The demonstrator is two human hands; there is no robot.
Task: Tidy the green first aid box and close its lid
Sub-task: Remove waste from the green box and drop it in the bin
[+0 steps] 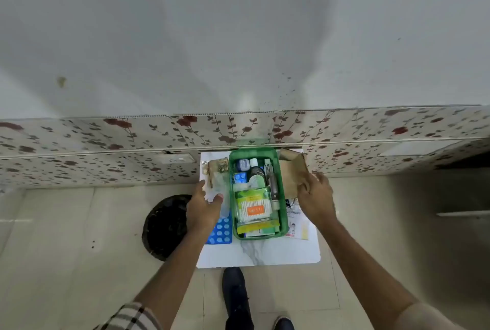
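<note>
The green box (pixel 258 234) sits in the middle of a white board (pixel 278 253) on the floor, and its far end is close to the flowery wall (pixel 106 144). The box is long and thin. Its long side runs from the near edge of the board to the far edge, away from the person. It is open and full. A pack of cotton buds (pixel 254 209) lies at the near end, and small bottles (pixel 256 172) and a pen (pixel 273 184) lie at the far end. I cannot see the lid clearly; a bit of green shows at the far end, up against the wall, and that may be it. The left hand (pixel 205 209) is by the left side of the box, with its fingers closed around a clear plastic bag (pixel 220 186). The right hand (pixel 314 194) is by the right side, holding the edge of a brown cardboard piece (pixel 291 170). A blue pill sheet (pixel 220 230) lies at the box's near left corner, and a leaflet (pixel 298 223) lies on its right. The box looks like thin, stiff plastic, so it is probably light and a bit slippery. It would be best to hold it by its two long sides. The bag is soft and floppy, so it may slide or bunch up when it goes in. Things that stick up could stop the lid from shutting.
</note>
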